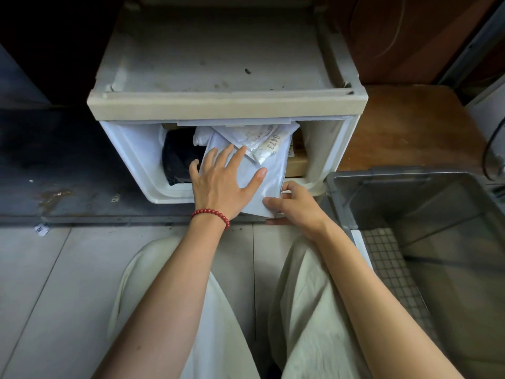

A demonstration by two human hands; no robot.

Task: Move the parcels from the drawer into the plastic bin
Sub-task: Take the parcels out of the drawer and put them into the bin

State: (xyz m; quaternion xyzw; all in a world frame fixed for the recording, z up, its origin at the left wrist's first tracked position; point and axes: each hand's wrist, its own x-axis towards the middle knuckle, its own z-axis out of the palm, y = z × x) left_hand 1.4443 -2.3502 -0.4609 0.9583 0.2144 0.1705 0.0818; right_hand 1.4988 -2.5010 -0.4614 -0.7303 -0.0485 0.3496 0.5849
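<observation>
The white plastic drawer (131,157) is pulled out from its cream cabinet and holds several parcels. A large white mailer bag (273,170) lies on top, its near end sticking out over the drawer's front. My left hand (224,181) rests flat on it with the fingers spread. My right hand (292,203) pinches the bag's near right corner. Behind it lie a small white parcel labelled 0473 (270,144), a black parcel (177,160) on the left and a brown box (296,160) on the right. The grey plastic bin (410,198) stands to the right, with nothing in it.
The cabinet's dusty top (218,58) is above the drawer. A wooden surface (410,127) lies behind the bin. A dark floor strip is on the left, light tiles under me. My knees in pale trousers (300,296) are close to the drawer.
</observation>
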